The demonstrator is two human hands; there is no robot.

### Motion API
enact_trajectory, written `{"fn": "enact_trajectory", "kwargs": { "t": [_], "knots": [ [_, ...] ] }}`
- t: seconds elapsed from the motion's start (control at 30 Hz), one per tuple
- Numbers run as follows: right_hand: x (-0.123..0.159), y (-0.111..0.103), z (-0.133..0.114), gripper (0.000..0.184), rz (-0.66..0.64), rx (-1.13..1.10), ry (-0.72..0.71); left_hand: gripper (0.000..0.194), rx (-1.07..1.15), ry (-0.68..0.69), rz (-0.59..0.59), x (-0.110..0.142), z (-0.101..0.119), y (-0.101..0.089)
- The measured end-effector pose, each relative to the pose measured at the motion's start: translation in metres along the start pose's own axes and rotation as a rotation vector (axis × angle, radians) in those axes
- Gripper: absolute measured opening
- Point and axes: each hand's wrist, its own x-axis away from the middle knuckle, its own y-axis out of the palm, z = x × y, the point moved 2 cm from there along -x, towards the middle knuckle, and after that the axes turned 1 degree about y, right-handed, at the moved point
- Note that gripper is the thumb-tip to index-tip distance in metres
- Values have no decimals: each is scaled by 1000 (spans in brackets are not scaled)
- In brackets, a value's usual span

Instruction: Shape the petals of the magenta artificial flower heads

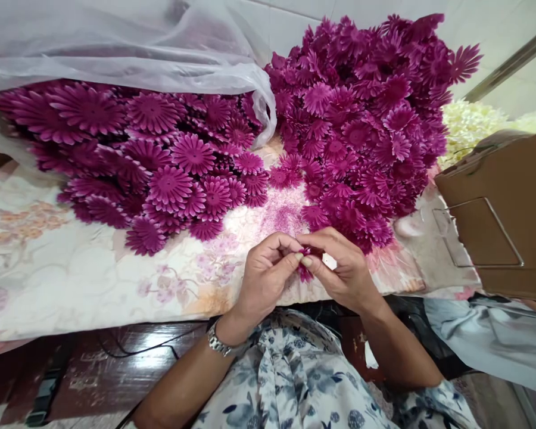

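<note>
My left hand [267, 274] and my right hand [339, 268] meet over the front edge of a flowered cloth [71, 280], fingertips pinched together on a small magenta flower piece [304, 271]. Most of that piece is hidden by my fingers. A silver watch [218, 344] sits on my left wrist. Behind my hands lie two big heaps of magenta artificial flowers: a flatter pile [161, 161] at the left and a taller mound [361, 119] at the right. Fine magenta bits [282, 215] are scattered between the heaps.
A clear plastic bag [116, 47] drapes over the left pile. A brown cardboard box [504, 214] stands at the right, with cream flowers [469, 125] behind it. Dark wood [116, 369] and a black cable [152, 348] show below the cloth.
</note>
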Motion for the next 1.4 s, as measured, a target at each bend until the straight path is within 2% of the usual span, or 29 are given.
{"fn": "enact_trajectory", "kwargs": {
  "t": [0.07,0.13,0.2,0.3,0.33,0.37,0.43,0.5,0.6,0.63,0.73,0.8,0.87,1.03,1.17,1.27,1.4],
  "knots": [
    [1,6,-4,18,40,28,-14,2,-14,-1,-32,2,-1,1],
    [-2,-1,-5,16,59,89,-31,3,-20,-5,-61,2,0,1],
    [-8,-17,-3,16,97,179,-81,3,-15,4,-70,1,3,-1],
    [-22,-55,9,14,322,475,-126,3,-7,38,-13,-3,11,-7],
    [-26,-69,15,14,426,625,-88,3,-9,50,13,-4,14,-11],
    [-29,-80,22,19,473,753,-30,3,-15,64,38,-5,17,-15],
    [-32,-95,34,33,480,926,109,4,-32,104,87,-7,25,-25],
    [-30,-97,39,40,463,970,148,4,-44,160,141,-8,34,-38],
    [-26,-78,28,32,486,902,-10,5,-50,241,237,-7,49,-56],
    [-27,-67,22,30,457,852,-75,6,-50,261,261,-7,53,-61],
    [-41,-31,3,24,235,680,-187,7,-55,280,286,-6,61,-72],
    [-61,-7,-5,24,39,650,-200,8,-62,270,280,-6,62,-76],
    [-87,15,-6,24,-94,722,-171,7,-72,258,267,-6,62,-78],
    [-147,56,13,26,-195,874,-134,8,-61,231,201,-6,59,-78],
    [-161,69,23,22,-203,844,-168,9,-62,197,177,-5,59,-77],
    [-159,66,20,24,-194,837,-200,9,-59,185,166,-4,61,-77],
    [-152,58,9,29,-177,922,-323,10,-67,180,143,-4,63,-76]
  ]
}}
